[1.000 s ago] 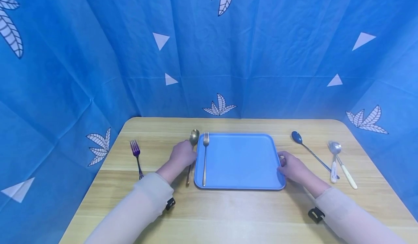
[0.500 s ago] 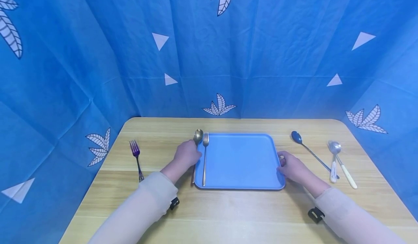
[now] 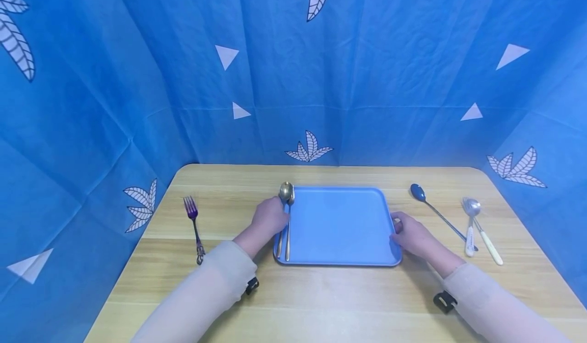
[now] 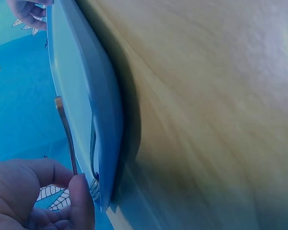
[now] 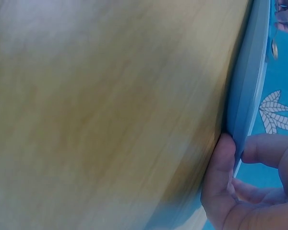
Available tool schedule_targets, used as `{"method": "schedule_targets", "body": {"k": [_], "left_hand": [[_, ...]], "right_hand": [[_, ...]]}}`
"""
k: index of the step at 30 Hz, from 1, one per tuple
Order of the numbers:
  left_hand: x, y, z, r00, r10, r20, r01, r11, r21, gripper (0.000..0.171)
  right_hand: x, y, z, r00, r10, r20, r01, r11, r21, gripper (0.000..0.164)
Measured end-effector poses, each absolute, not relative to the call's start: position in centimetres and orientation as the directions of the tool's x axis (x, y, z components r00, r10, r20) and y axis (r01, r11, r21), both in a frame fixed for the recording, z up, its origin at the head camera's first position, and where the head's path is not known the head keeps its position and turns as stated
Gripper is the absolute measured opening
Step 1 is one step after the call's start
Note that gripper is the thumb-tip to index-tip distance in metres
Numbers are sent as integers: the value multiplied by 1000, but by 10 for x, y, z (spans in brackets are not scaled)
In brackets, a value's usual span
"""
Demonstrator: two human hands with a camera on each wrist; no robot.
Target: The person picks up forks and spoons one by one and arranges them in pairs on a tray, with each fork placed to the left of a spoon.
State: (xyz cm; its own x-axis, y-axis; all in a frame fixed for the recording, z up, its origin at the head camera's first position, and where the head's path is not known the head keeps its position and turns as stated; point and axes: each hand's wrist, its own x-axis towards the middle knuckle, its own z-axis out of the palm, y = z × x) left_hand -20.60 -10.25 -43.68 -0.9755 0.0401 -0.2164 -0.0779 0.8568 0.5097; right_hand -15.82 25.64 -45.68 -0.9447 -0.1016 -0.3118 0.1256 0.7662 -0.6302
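My left hand (image 3: 269,216) pinches a gold-toned spoon (image 3: 286,190) by its handle, over the left side of a blue tray (image 3: 341,226). In the left wrist view the spoon handle (image 4: 67,132) is raised above the tray floor. Beside it a slim fork (image 3: 288,243) lies lengthwise in the tray; the spoon bowl partly covers its tines in the head view. My right hand (image 3: 408,235) grips the tray's right rim, and the right wrist view shows thumb and finger (image 5: 221,163) on either side of that edge.
A purple fork (image 3: 192,215) lies on the wooden table (image 3: 321,302) at the left. On the right are a dark blue long-handled spoon (image 3: 433,208), a white-handled fork (image 3: 469,231) and a spoon with a cream handle (image 3: 488,246), their handles crossing or close together. Blue curtains (image 3: 293,78) surround the table.
My left hand has carried the spoon rightward, from beside the tray to over its left side, close to the fork. My right hand and the tray have stayed in place.
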Motion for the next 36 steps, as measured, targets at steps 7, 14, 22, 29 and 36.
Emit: {"method": "schedule_targets", "body": {"k": [7,14,22,29,36], "left_hand": [[-204,-100,-437,-973,52,-223,-74,849,523,10],[-204,-93,-437,-971,55,-234,-78,847,525,17],[-207,-87,-441,-967,51,-250,-95,837,540,17],[-209,-83,-444,-968,50,-247,-95,836,541,18],[-208,-79,-443,-966,46,-255,-104,833,544,17]], "right_hand": [[-158,255,-455,-943,-98,-319,132,769,-626,63],[-158,256,-456,-944,-97,-315,129,770,-624,62],[-159,257,-457,-946,-99,-310,119,780,-614,62],[-159,258,-459,-951,-104,-291,103,782,-614,62],[-160,259,-460,-949,-106,-297,107,777,-620,63]]}}
